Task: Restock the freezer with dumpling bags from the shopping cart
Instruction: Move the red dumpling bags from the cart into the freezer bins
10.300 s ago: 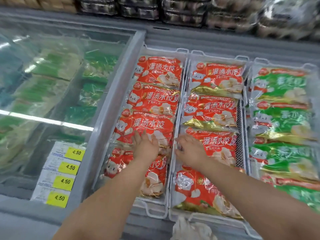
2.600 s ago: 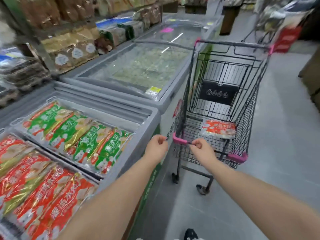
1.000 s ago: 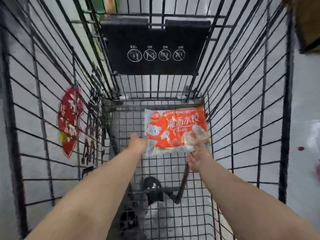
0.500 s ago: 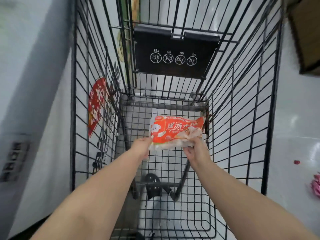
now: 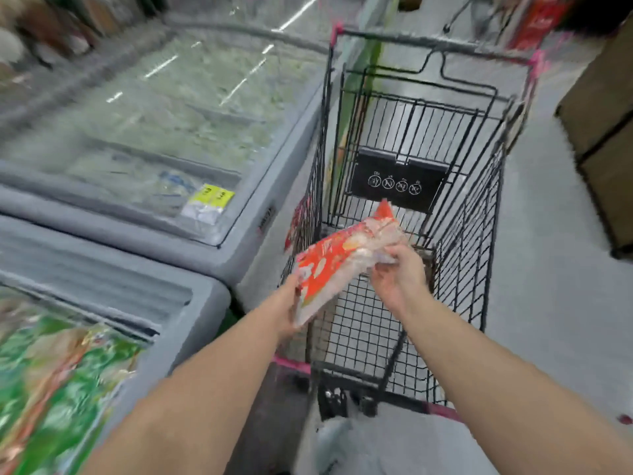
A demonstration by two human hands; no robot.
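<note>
Up came the dumpling bag [image 5: 337,265], off the shopping cart [image 5: 495,214] floor and tilted above the basket, right of the freezer [image 5: 205,296]. Left grip [image 5: 287,305] clasped its near end, right grip [image 5: 399,277] pinched its far end. Seemed light, floppy, frost-slick; holding both ends suited it.

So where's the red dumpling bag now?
The red dumpling bag sits mid-frame in the head view, held by the left hand and right hand over the shopping cart, right of the freezer.
</note>
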